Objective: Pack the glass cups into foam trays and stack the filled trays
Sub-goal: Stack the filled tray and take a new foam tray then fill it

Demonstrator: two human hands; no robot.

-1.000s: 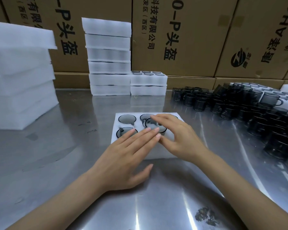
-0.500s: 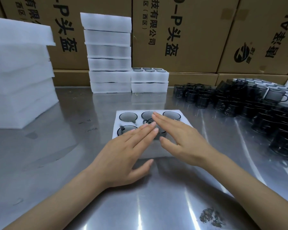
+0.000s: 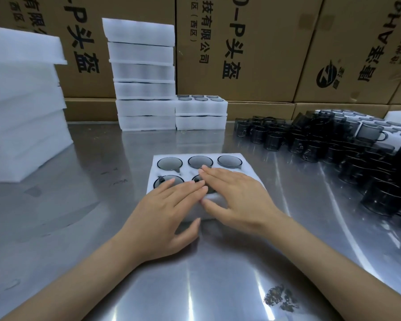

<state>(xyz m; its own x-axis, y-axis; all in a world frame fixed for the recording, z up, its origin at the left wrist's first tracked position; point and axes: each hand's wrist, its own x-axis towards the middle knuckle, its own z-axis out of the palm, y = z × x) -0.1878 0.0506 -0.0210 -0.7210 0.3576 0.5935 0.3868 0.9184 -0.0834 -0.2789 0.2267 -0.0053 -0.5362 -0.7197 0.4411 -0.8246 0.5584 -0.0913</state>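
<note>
Pressing flat: left hand [image 3: 169,209] and right hand [image 3: 239,195], fingers straight, gripping nothing, lie on the near half of a white rectangular foam tray [image 3: 152,172] at table centre. Smoky round glass cups [image 3: 170,163] sit in its visible pockets. Loose dark cups [image 3: 333,144] massed at 2 o'clock. Stacked filled trays [image 3: 144,89] at 12, on the steel table [image 3: 90,181].
</note>
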